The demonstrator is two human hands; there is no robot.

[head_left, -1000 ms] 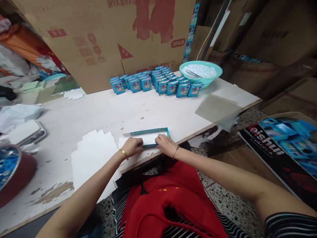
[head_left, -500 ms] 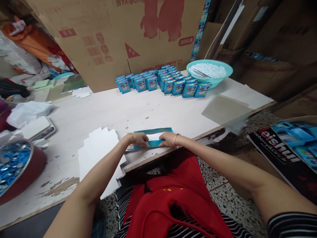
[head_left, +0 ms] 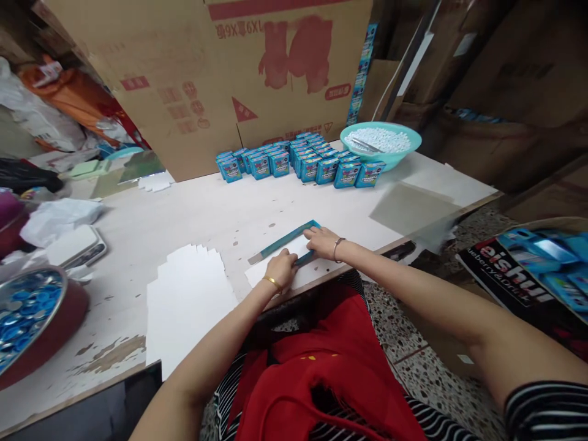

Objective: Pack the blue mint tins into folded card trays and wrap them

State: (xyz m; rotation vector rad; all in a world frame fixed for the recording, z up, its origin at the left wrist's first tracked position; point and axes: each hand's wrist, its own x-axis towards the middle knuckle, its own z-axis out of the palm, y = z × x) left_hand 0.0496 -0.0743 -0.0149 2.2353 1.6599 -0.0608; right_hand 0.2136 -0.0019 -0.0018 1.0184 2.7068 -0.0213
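Note:
A long, narrow cardboard carton (head_left: 282, 241), blue on its folded-up sides and white inside, lies slanted near the table's front edge. My left hand (head_left: 281, 271), with a gold bangle at the wrist, has its fingers bent over the near side and white inner face of the carton. At the carton's far right end, my right hand (head_left: 324, 242) grips the blue side, thumb and fingers closed on it. A white flap sticks out at the left end. Just left of the hands, a fanned stack of white card blanks (head_left: 186, 300) lies flat on the table.
Rows of small blue packets (head_left: 298, 162) stand before a large cardboard box (head_left: 184, 73). Right of them is a turquoise bowl (head_left: 395, 162) of white pellets with tongs. A red bowl (head_left: 76, 306) of blue-and-silver pieces stands left. An open carton (head_left: 505, 275) of blue packets is at right.
The carton has turned, its right end now farther from me. My left hand has moved right along it toward my right hand. The view has tilted slightly.

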